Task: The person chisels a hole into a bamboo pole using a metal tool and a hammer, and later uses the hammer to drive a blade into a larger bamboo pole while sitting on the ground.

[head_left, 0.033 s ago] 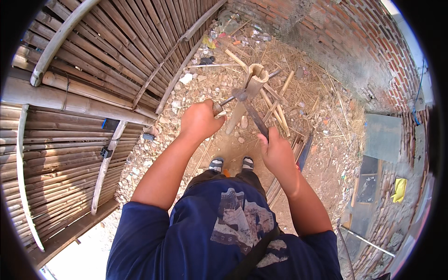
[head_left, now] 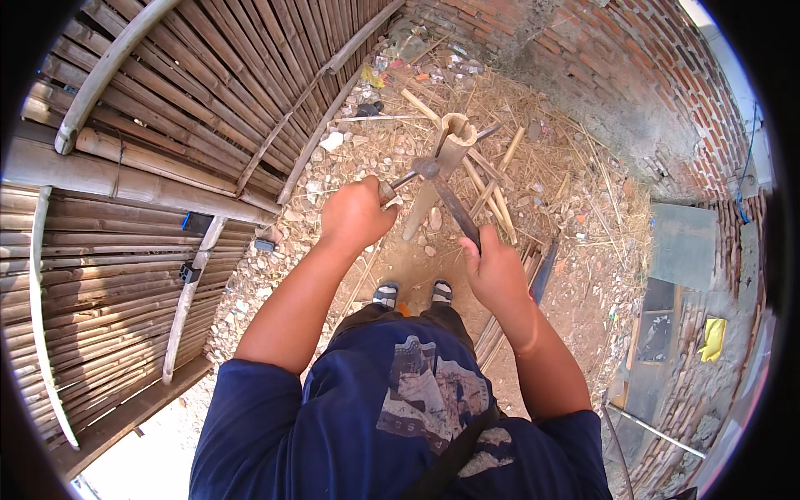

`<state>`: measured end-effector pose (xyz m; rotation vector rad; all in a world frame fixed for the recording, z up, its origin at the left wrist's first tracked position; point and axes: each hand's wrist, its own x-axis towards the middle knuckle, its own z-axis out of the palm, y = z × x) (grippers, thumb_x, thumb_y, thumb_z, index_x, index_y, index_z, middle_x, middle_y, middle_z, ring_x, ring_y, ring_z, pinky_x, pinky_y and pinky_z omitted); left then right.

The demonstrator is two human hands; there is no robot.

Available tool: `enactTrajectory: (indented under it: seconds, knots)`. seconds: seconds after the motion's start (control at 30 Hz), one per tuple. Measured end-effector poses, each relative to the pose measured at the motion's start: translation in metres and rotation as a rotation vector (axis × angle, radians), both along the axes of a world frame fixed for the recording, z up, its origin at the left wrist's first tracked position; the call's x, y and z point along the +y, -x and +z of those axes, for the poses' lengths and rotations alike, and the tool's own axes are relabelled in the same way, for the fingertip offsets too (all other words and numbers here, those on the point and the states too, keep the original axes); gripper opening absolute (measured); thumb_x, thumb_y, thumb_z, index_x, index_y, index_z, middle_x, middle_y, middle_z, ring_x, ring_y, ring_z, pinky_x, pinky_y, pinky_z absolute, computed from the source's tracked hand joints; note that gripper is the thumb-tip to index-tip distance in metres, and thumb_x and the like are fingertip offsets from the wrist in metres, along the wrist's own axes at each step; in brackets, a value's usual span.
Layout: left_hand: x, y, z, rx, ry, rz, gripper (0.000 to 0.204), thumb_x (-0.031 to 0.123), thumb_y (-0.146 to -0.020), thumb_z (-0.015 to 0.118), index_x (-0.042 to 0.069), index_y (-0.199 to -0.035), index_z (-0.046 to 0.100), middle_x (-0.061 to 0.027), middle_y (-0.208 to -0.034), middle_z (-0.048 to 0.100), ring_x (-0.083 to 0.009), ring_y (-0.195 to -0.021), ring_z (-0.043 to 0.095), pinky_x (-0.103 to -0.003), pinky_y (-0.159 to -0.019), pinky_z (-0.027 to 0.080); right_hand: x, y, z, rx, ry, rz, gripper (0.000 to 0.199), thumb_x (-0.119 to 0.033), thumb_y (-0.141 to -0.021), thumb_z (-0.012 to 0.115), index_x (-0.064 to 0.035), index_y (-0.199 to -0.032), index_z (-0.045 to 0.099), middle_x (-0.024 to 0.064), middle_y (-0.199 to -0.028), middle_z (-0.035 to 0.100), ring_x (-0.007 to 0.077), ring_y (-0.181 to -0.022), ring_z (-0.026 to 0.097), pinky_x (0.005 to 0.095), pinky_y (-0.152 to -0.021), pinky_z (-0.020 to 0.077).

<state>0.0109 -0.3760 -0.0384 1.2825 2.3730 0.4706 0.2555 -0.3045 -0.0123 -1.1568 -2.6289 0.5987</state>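
Observation:
My left hand (head_left: pixel 358 215) is closed around the wooden handle of a dark-bladed knife (head_left: pixel 402 180). The blade runs across an upright bamboo pole (head_left: pixel 456 152), and its tip shows past the far right side. Whether it is sunk into the bamboo or lies behind it, I cannot tell. My right hand (head_left: pixel 497 271) grips the shaft of a hammer (head_left: pixel 452 208). The hammer head meets the knife blade close to the bamboo and hides part of both. The pole's hollow top faces up, and its lower part stands between my hands, ahead of my feet.
Bamboo strips (head_left: pixel 500 200) and dry straw litter the stony ground around the pole. A slatted bamboo wall (head_left: pixel 225 92) rises on the left, a brick wall (head_left: pixel 617 75) at the far right. Long pieces (head_left: pixel 493 337) lie beside my right leg. A grey panel (head_left: pixel 683 246) leans at the right.

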Motion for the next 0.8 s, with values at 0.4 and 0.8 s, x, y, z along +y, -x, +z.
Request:
enactTrajectory:
  seconds: [0.4, 0.8]
  knots:
    - [0.002, 0.004, -0.013, -0.045, -0.067, 0.019, 0.044, 0.042, -0.079, 0.084, 0.003, -0.084, 0.064, -0.0198, -0.075, 0.070, -0.0400, -0.076, 0.071, -0.049, -0.071, 0.056, -0.002, -0.009, 0.004, 0.070, 0.128, 0.028, 0.033, -0.035, -0.105, 0.061, -0.0025, -0.108, 0.058, 0.0252, -0.080, 0.067, 0.0483, -0.069, 0.066, 0.0525, -0.059, 0.0488]
    - [-0.001, -0.007, -0.006, -0.017, -0.012, 0.012, 0.038, 0.036, -0.086, 0.077, 0.001, -0.093, 0.067, -0.0226, -0.087, 0.073, -0.0419, -0.083, 0.073, -0.052, -0.077, 0.058, 0.057, -0.032, 0.074, 0.360, -0.129, -0.228, 0.035, -0.036, -0.109, 0.056, -0.0015, -0.105, 0.060, 0.0215, -0.069, 0.062, 0.0436, -0.065, 0.064, 0.0455, -0.059, 0.0477]
